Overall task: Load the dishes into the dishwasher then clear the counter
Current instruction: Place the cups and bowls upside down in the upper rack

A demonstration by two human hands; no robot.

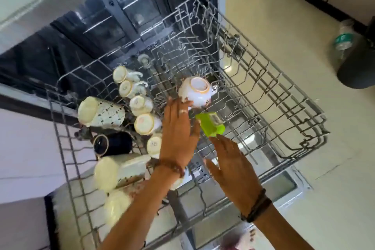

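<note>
L hand (178, 136): open, fingertips touching upturned white bowl (195, 91) in rack (284, 119) centre.
R hand (233, 164): open, fingertips at green cup (210, 125), just near of bowl.
Mugs (140, 105): rack's left.

The right half of the rack (274, 107) is free for you. Cups (142, 105) crowd its left side. An upturned bowl (195, 91) stands mid-rack.

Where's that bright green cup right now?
In the head view, the green cup lies tilted in the middle of the pulled-out dishwasher rack, between both hands, just below the upturned white bowl.
</note>
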